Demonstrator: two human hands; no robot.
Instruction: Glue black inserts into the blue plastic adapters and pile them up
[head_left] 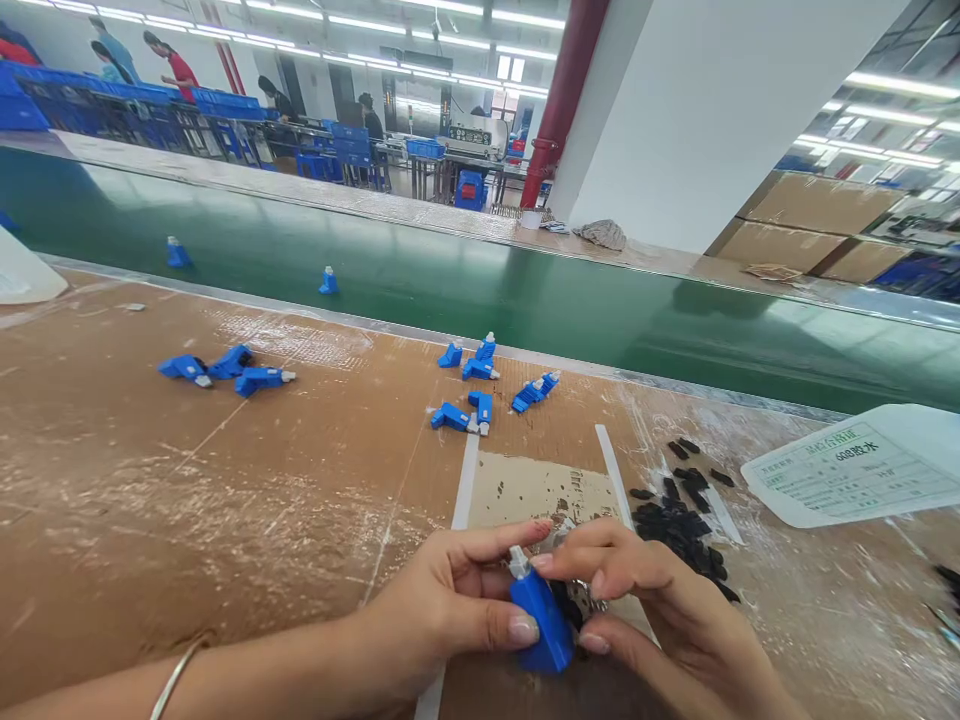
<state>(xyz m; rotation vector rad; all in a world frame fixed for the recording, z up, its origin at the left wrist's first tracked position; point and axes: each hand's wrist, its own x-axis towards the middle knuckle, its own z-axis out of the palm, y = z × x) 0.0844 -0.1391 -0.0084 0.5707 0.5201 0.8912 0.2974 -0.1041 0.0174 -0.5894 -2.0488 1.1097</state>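
Note:
My left hand (450, 605) holds a blue gun-shaped plastic piece (541, 625) between thumb and fingers, its pale grey nozzle (519, 562) pointing up. My right hand (660, 610) is closed on the same piece from the other side, one fingertip beside the nozzle and the thumb by the lower edge. Something dark shows between the right fingers and the blue piece, mostly hidden. Beneath the hands lies a beige sheet (525, 490) with brown specks, edged by white strips. Small black pieces (679, 530) are heaped to the right of my right hand.
More blue pieces lie on the brown tabletop (300, 520), at left (259, 380) and beyond the sheet (452, 416). A green conveyor belt (420, 270) crosses behind, carrying blue pieces (328, 281). A labelled white plastic jug (862, 465) lies at right. People work in the background.

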